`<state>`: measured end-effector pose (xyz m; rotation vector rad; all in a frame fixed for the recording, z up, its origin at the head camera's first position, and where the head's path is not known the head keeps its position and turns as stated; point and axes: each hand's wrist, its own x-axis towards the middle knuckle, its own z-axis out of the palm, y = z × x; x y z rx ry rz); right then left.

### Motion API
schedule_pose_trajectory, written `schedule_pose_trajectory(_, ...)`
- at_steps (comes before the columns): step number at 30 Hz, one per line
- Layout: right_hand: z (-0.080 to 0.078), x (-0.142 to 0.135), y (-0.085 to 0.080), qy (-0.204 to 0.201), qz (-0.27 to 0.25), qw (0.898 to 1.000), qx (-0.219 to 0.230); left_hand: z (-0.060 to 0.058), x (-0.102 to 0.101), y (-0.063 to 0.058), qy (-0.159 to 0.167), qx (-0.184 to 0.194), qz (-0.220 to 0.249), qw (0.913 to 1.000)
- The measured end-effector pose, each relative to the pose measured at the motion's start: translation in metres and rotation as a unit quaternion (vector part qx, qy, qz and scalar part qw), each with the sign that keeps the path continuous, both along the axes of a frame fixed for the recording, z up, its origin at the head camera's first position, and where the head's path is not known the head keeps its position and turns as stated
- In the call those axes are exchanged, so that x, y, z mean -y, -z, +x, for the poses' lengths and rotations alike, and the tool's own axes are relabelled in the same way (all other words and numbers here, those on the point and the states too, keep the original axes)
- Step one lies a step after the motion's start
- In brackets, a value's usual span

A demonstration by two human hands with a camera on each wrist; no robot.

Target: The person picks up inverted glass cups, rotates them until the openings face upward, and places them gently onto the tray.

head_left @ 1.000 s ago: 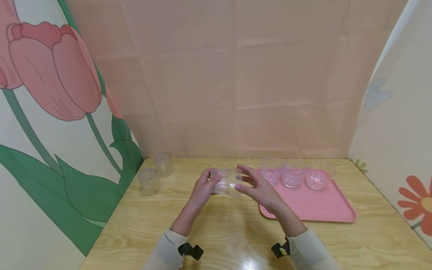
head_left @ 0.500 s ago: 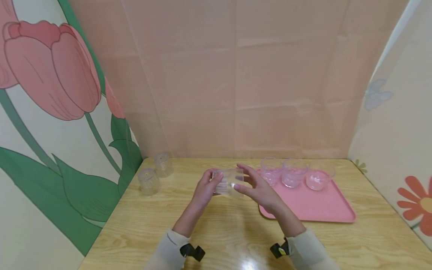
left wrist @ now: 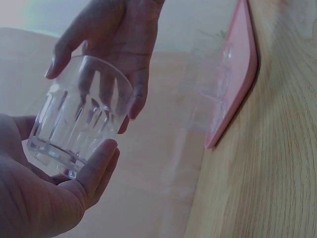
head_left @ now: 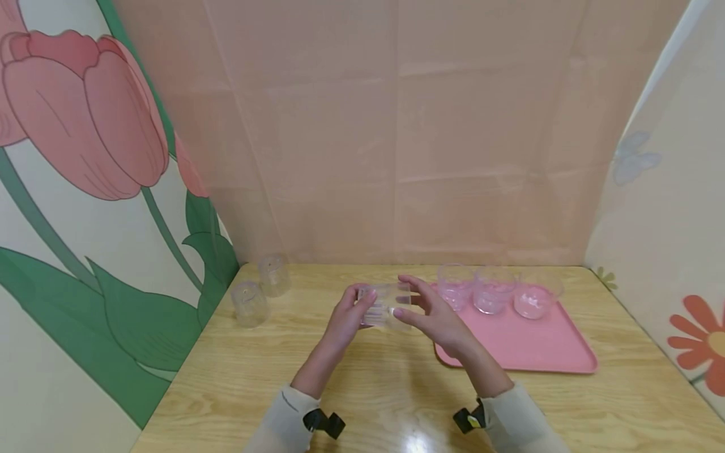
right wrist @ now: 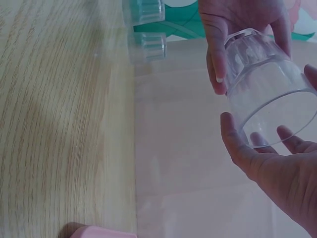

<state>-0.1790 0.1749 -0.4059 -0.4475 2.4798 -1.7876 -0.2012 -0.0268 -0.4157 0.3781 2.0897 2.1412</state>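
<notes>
Clear, rigid material makes up the tumbler [head_left: 386, 303], tipped on its side above the near-middle of the table, base to the left, rim to the right. The left hand [head_left: 347, 316] clasps its base, thumb on the near side and fingers on the far side. At the other end, the right hand [head_left: 435, 319] curves round the rim, thumb and fingers held apart across its width; how firmly they press, I cannot tell.

It should prove light and stiff, slippery along the smooth upper band, and easily cracked if it is glass rather than plastic. The ribbed lower wall looks the surest hold; the thin rim wants a gentle touch.

Farther right, three clear cups [head_left: 491, 296] stand upright toward the far side of a pink tray [head_left: 527, 349]. At the far left, two more tumblers [head_left: 251, 306] appear upside down on the wooden table [head_left: 255, 390].
</notes>
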Motion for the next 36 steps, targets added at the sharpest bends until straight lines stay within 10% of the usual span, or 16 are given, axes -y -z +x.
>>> schedule_pose_trajectory(36, -0.001, -0.008, -0.003, 0.003, 0.022, 1.0, -0.018, -0.008, 0.002, 0.001, 0.025, -0.017, -0.05, 0.9983)
